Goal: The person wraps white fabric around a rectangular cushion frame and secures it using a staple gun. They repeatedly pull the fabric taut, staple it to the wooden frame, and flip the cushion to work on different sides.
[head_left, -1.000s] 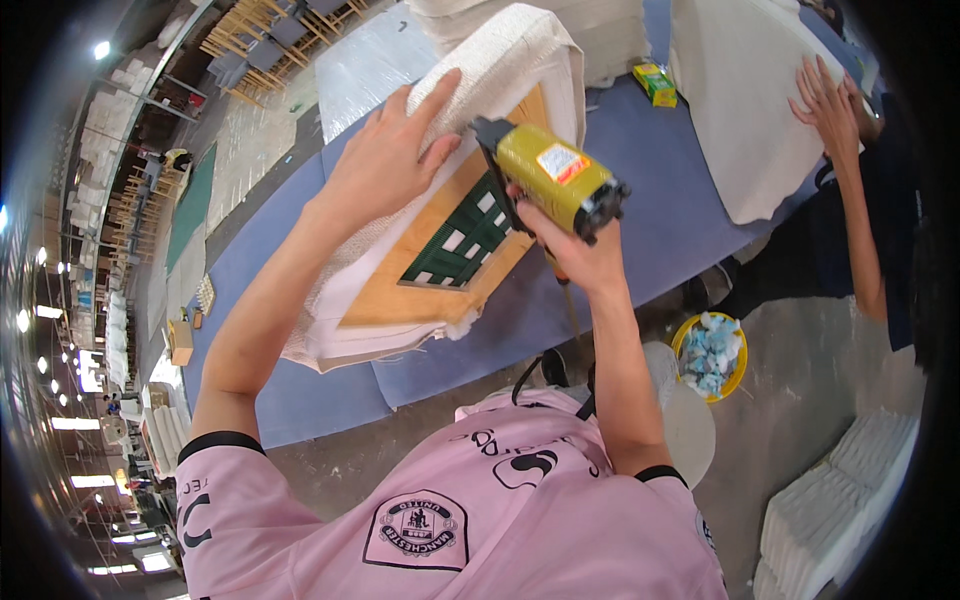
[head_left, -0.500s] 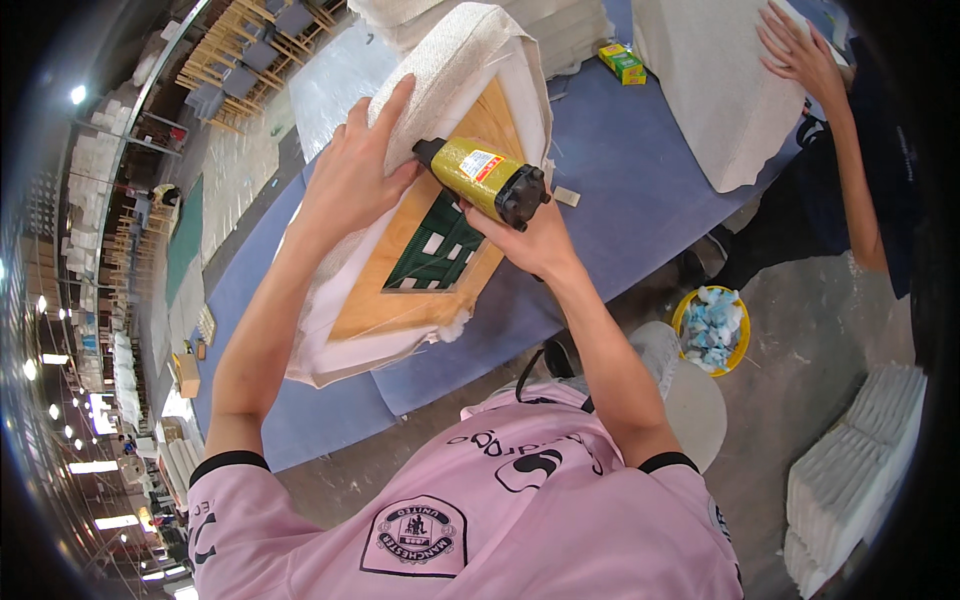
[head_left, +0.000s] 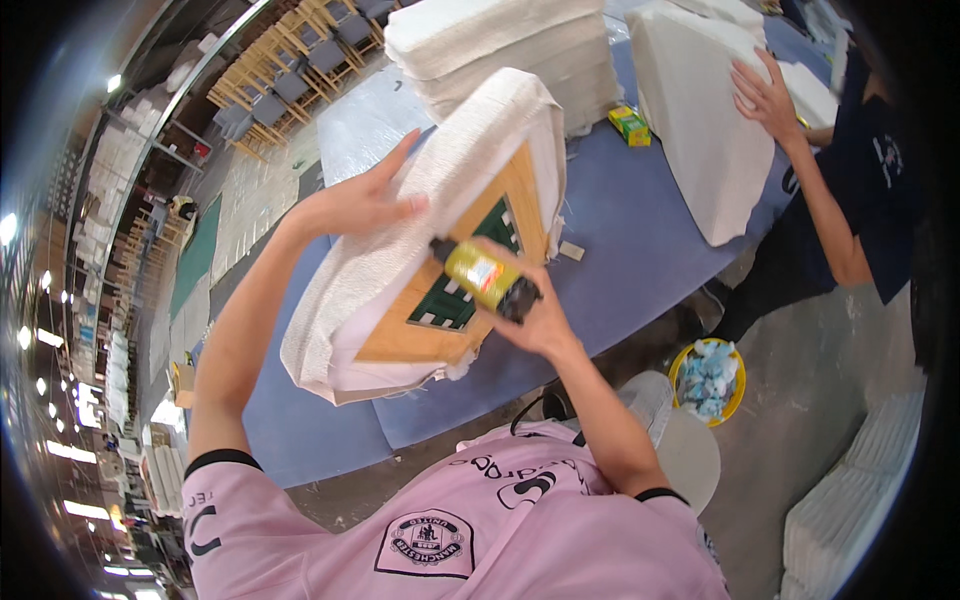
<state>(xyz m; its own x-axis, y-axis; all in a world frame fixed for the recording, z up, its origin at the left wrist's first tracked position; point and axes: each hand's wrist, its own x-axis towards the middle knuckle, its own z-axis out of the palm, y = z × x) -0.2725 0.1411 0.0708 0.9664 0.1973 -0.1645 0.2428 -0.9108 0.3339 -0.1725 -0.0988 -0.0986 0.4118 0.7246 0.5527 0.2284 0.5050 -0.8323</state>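
Note:
A seat cushion [head_left: 440,190] covered in cream woven fabric stands tilted on a blue-covered table. Its underside faces me, showing a light wooden frame [head_left: 392,325] with dark green webbing [head_left: 440,305] across the opening. My left hand [head_left: 360,205] rests against the fabric side, fingers stretched out and apart, thumb on the cloth. In my right hand [head_left: 540,318] is a yellow staple gun [head_left: 483,275] with black ends, slightly blurred; its nose lies near the inner fabric edge along the frame. Whether the nose touches is unclear.
Cream cushions [head_left: 500,50] are stacked behind. A green and yellow box [head_left: 629,126] sits on the blue table surface [head_left: 620,225]. At right, a co-worker's hand [head_left: 770,100] rests on another cream cushion [head_left: 700,130]. A yellow bucket of scraps [head_left: 708,380] stands on the floor.
The cushion has turned more upright, showing more of its fabric side. My left hand has shifted along that side, and the staple gun has moved lower in view.

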